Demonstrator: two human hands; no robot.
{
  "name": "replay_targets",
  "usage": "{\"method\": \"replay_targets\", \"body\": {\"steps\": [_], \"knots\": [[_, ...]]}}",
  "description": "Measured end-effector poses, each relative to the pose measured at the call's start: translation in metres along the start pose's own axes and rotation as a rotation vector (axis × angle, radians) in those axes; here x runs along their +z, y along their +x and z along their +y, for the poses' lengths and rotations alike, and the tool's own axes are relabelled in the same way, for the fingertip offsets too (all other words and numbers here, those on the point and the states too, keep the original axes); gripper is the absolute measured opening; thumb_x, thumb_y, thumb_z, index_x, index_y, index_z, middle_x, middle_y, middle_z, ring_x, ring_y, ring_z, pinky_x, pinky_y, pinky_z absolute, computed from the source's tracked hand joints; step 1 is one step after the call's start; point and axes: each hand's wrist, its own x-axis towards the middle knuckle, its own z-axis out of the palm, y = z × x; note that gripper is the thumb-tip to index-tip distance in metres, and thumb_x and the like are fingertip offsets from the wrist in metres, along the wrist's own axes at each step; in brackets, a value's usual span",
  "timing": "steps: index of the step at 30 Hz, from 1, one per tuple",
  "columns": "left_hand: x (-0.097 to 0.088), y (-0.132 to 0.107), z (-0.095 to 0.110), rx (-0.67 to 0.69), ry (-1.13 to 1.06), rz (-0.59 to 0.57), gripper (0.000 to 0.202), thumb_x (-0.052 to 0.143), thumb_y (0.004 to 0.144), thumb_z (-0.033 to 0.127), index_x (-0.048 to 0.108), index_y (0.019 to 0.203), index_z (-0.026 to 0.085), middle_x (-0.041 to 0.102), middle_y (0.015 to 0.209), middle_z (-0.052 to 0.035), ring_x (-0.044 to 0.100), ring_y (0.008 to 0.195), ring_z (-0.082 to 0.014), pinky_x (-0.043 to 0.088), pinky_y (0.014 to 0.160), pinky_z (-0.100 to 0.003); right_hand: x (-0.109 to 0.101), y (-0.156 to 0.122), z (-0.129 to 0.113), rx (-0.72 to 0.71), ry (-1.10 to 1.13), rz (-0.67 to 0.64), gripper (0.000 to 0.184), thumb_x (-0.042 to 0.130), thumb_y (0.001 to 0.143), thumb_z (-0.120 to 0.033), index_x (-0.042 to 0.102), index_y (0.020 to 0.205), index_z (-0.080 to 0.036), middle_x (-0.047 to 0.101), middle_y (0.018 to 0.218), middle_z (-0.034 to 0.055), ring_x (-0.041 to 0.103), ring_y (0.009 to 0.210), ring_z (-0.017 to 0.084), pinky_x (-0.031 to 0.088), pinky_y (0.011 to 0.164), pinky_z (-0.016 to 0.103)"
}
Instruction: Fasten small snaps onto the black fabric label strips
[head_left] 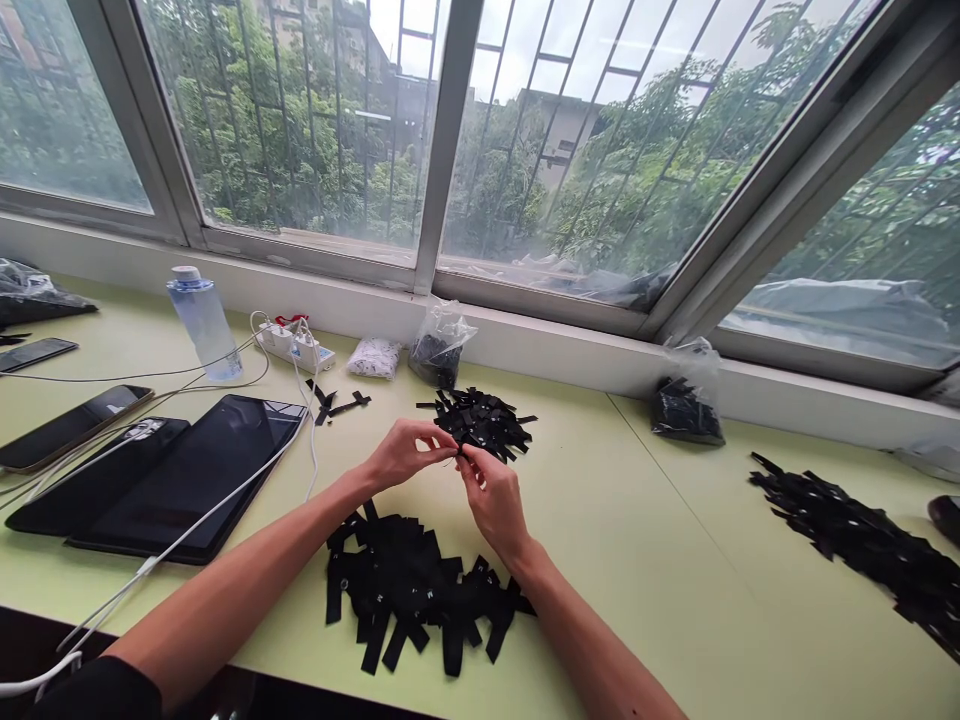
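My left hand (405, 452) and my right hand (491, 497) meet above the pale green table (645, 560), fingers pinched together on a small black fabric strip (455, 455). Just beyond them lies a heap of short black strips (484, 422). Below my wrists, near the table's front edge, spreads a larger pile of longer black strips with small white marks (416, 590).
On the left lie two dark tablets (187, 480), phones (71, 425), white cables, a power strip (294, 347) and a water bottle (204, 325). Plastic bags (439, 350) (686, 400) sit by the window sill. Another spread of black strips (862, 540) lies at the right.
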Motion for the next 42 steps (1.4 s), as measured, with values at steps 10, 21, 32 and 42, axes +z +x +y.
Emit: {"method": "replay_targets", "body": {"steps": [10,21,32,42], "knots": [[0.001,0.000,-0.001,-0.043,-0.002,-0.059,0.026,0.063,0.093,0.036,0.078,0.097,0.016,0.076,0.089,-0.0068,0.067,0.079,-0.0161,0.053,0.074,-0.027,-0.006,0.002,0.002,-0.256,-0.290,0.087,0.023,0.049,0.102,-0.027,0.067,0.115,-0.022,0.071,0.101,0.0077,0.065,0.092,0.023,0.052,0.080,0.036],[0.002,-0.001,0.001,-0.083,0.011,-0.125,0.029,0.059,0.094,0.036,0.078,0.100,0.016,0.077,0.096,-0.0066,0.068,0.086,-0.0179,0.052,0.079,-0.027,-0.012,0.005,-0.001,-0.369,-0.534,0.046,0.022,0.053,0.100,-0.019,0.068,0.116,-0.019,0.071,0.105,0.0080,0.060,0.095,0.024,0.049,0.083,0.038],[0.003,-0.001,-0.002,-0.107,-0.012,-0.123,0.028,0.060,0.093,0.036,0.079,0.099,0.016,0.078,0.095,-0.0066,0.068,0.085,-0.0178,0.052,0.078,-0.026,-0.010,0.004,-0.004,-0.381,-0.592,0.082,0.019,0.057,0.098,-0.019,0.071,0.110,-0.022,0.071,0.109,0.0064,0.058,0.100,0.024,0.041,0.092,0.042],[0.003,-0.001,-0.004,-0.099,-0.013,-0.102,0.027,0.061,0.092,0.035,0.079,0.097,0.016,0.077,0.090,-0.0063,0.068,0.081,-0.0167,0.053,0.077,-0.026,-0.011,0.002,-0.005,-0.359,-0.584,0.125,0.017,0.060,0.097,-0.021,0.071,0.110,-0.024,0.068,0.101,0.0062,0.054,0.095,0.023,0.037,0.089,0.041]]}}
